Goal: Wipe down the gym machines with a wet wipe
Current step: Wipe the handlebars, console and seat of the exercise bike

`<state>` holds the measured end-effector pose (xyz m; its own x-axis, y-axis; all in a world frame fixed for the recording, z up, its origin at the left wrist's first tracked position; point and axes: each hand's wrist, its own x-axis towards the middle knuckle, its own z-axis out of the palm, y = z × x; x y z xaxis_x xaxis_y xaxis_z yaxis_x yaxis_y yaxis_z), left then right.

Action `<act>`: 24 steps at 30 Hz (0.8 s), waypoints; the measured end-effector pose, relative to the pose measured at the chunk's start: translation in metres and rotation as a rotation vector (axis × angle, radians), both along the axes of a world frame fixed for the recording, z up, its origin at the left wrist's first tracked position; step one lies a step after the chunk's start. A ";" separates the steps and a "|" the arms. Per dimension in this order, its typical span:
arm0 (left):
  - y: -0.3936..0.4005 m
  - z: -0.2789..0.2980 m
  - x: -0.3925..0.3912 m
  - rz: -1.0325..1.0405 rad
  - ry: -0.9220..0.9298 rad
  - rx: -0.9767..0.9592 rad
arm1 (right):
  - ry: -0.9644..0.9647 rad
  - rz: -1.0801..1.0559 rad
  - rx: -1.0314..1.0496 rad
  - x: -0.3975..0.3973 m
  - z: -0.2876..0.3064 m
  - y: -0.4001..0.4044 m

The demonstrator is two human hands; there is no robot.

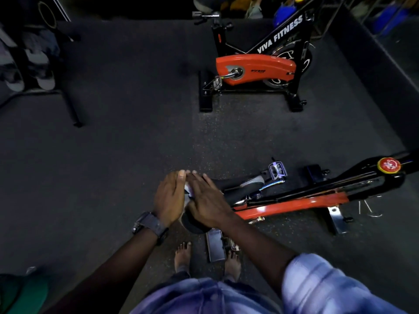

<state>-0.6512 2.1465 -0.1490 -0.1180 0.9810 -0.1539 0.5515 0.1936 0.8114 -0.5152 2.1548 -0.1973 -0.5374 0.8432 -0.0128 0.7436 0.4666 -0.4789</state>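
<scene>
Two hands, yours, are pressing a wipe (187, 193) flat-fingered between left (169, 198) and right (207, 200) above the saddle (195, 224); next, probably rubbing the saddle firmly.

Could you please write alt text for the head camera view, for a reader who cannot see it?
A person's left hand and right hand press a wipe between flat palms above a spin bike's saddle. A second bike stands beyond on the dark floor.

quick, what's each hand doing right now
Left hand: open, fingers straight, flat against the wet wipe.
Right hand: open, fingers straight, pressing the wipe from the other side, over the bike saddle.
</scene>
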 end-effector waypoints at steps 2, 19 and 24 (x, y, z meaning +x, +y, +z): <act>0.000 -0.003 -0.003 -0.010 0.004 -0.013 | 0.031 0.072 0.023 0.018 0.001 0.004; 0.003 -0.009 -0.014 -0.131 0.087 0.037 | 0.016 0.062 0.280 0.055 -0.013 -0.046; -0.001 -0.011 -0.023 -0.073 -0.004 0.023 | 0.116 -0.248 0.193 0.024 -0.004 -0.024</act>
<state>-0.6744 2.1456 -0.1602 -0.0450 0.9903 -0.1313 0.5603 0.1338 0.8174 -0.4911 2.1303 -0.2015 -0.3045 0.9293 0.2090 0.7915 0.3689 -0.4873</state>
